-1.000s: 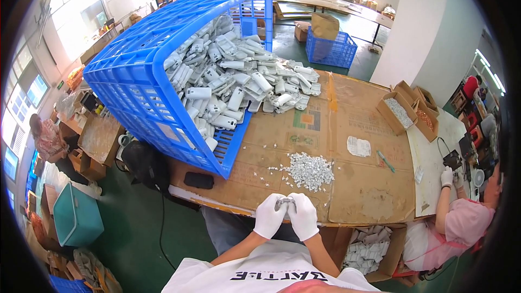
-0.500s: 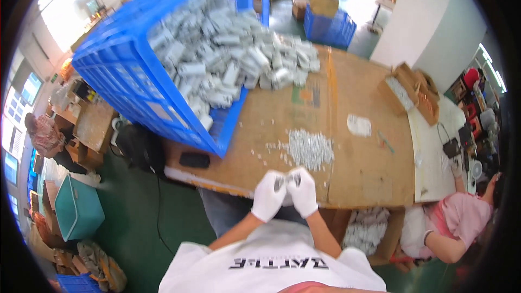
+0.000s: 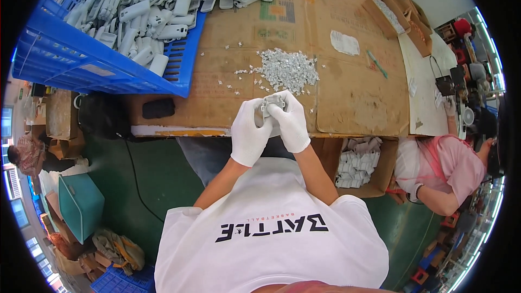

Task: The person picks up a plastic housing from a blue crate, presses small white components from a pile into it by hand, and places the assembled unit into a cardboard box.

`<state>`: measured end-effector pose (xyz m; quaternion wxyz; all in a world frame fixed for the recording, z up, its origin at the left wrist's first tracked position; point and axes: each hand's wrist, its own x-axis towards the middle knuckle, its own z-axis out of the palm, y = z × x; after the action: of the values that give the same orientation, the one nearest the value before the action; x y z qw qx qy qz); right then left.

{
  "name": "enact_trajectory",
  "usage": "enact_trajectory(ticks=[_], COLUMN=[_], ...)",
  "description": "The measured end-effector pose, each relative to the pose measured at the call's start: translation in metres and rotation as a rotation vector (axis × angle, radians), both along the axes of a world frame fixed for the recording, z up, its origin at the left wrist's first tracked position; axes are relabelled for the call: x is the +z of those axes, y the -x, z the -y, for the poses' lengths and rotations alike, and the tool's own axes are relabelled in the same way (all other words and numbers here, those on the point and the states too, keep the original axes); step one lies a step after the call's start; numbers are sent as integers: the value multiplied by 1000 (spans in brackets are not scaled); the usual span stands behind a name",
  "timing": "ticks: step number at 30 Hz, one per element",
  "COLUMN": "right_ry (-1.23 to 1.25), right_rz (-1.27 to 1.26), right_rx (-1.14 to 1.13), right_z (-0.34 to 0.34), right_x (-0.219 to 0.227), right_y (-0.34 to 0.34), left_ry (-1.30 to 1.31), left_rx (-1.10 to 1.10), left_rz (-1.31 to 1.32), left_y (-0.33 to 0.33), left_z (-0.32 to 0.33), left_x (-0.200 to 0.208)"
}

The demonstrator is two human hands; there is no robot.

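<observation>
In front of me, over the table's near edge, both gloved hands meet at a small grey-white plastic housing (image 3: pixel 273 101). My left hand (image 3: pixel 249 134) grips its left side with bent fingers. My right hand (image 3: pixel 293 122) is closed around the other side, its thumb pressing on the piece. Fingers cover much of the housing. Just beyond lies a heap of tiny silvery-white parts (image 3: pixel 287 69), with several strays scattered to its left. A blue crate (image 3: pixel 59 57), lying on its side, spills many similar pale plastic housings (image 3: pixel 157 13) at the far left.
Brown cardboard (image 3: pixel 358 97) covers the table. On it lie a white paper (image 3: pixel 345 43), a green pen-like tool (image 3: pixel 376 64) and a black pouch (image 3: pixel 158 108). Small boxes (image 3: pixel 386 16) stand far right. Below the edge, a carton (image 3: pixel 380 182) holds white pieces. A co-worker (image 3: pixel 450 168) sits at right.
My view has tilted downward, so the table and crate sit higher in the picture. The housing between my hands now shows more plainly, and my right thumb lies across it.
</observation>
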<state>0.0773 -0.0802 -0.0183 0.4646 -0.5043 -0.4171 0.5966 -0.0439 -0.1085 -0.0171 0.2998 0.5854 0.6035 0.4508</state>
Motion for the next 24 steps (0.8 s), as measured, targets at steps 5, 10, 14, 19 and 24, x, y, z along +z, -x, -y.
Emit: enact_trajectory(ticks=[5,10,14,19,24], right_ry=[-1,17,19,22,74], right_rz=[-10,82,48,62,-96], right_rx=[6,29,26,32,37], right_z=[1,-3,-2,-4,-11], right_x=[-5,-7,-11,-15,-9], right_y=[1,5,4,0,-7], left_ry=[1,11,44,87,61], left_rx=[-2,-3,4,-22,10], left_rz=[1,1,14,30,1], left_y=[-1,0,0,-3,-20], left_z=[5,4,4,3,1], left_x=[3,-2,-4,-6,2])
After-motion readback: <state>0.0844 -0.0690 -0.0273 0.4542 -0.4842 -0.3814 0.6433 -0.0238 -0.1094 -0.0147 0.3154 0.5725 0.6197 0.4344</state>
